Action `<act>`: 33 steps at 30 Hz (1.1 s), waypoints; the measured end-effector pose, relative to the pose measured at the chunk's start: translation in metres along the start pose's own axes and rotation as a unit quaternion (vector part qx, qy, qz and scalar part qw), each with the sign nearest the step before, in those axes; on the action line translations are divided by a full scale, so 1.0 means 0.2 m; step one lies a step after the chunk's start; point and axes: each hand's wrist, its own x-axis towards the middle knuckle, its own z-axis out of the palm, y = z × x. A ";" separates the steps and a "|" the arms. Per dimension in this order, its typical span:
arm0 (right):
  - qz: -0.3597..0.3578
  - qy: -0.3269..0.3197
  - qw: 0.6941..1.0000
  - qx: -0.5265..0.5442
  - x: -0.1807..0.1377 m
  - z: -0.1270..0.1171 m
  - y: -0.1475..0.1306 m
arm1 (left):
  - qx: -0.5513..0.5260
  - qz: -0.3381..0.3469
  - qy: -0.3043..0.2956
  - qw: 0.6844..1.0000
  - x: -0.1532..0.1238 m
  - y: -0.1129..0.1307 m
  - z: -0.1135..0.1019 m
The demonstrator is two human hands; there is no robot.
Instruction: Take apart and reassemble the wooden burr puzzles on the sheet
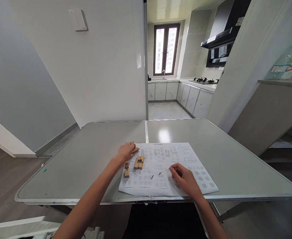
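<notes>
My left hand [126, 152] reaches to the upper left corner of a printed paper sheet [165, 191], its fingers closed around small wooden blocks [135, 149] that stick out on the right. Just below it, several wooden blocks [136, 165] form a small ring with a gap in the middle. Nearer the left edge of the sheet lie a darker-faced block [126, 165] and another wooden block [127, 173]. Over the right half of the paper rests my right hand [184, 177], fingers curled and thumb close to the forefinger; whatever they may hold is hidden.
The sheet carries rows of small line drawings and lies on a grey folding table [86, 159] with a centre seam. A small green bit [44, 170] lies near the table's left edge. Beyond are a wall and a kitchen; plastic bottles [286, 64] stand on a ledge at right.
</notes>
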 end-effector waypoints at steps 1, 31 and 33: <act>0.000 0.001 1.000 0.000 0.00 0.00 0.00 | 0.000 0.000 -0.001 1.000 0.01 0.00 0.00; 0.001 0.003 1.000 0.020 0.00 0.00 -0.01 | 0.025 0.005 0.043 0.999 0.04 -0.05 0.11; 0.005 -0.002 1.000 0.021 -0.01 0.00 -0.02 | 0.038 0.006 0.045 0.998 0.05 -0.04 0.13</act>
